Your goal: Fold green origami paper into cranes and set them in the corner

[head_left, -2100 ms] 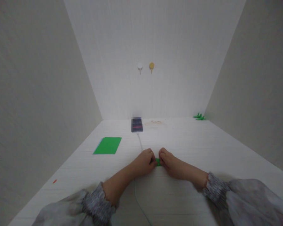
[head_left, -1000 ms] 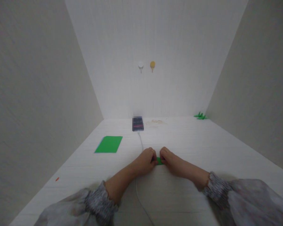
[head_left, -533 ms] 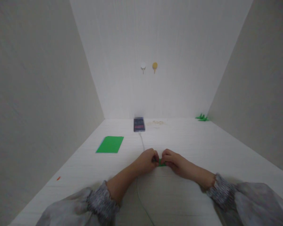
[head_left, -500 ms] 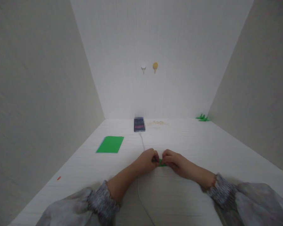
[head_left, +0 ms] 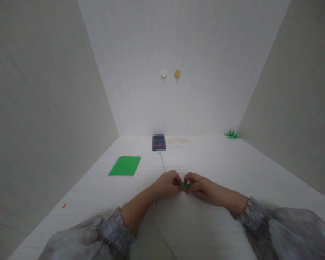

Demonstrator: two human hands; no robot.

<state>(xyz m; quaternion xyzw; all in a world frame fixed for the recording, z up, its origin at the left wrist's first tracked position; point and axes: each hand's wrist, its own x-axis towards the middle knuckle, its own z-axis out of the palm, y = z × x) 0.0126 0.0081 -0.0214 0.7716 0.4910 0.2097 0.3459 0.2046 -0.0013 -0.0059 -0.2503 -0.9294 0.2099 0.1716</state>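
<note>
Between my two hands is a small piece of green folded paper (head_left: pixel 186 185), mostly covered by fingers. My left hand (head_left: pixel 170 183) pinches its left end, the fingers curled and closed. From the other side my right hand (head_left: pixel 202 187) grips the paper between thumb and fingertips, with the index finger bent over the top. Both hands are low over the white table, close together. A stack of flat green paper sheets (head_left: pixel 125 166) lies to the left, apart from my hands.
A phone (head_left: pixel 159 142) stands by the back wall, with a white cable (head_left: pixel 162 234) running under my left arm. Several green folded paper pieces (head_left: pixel 233 134) sit in the back right corner. An orange scrap (head_left: pixel 64 206) lies at left. Two hooks, white (head_left: pixel 164 74) and yellow (head_left: pixel 177 74), are on the wall.
My right hand has shifted slightly left along the paper and its fingers have changed position. The left hand keeps its pinch. The whole view has shifted a little.
</note>
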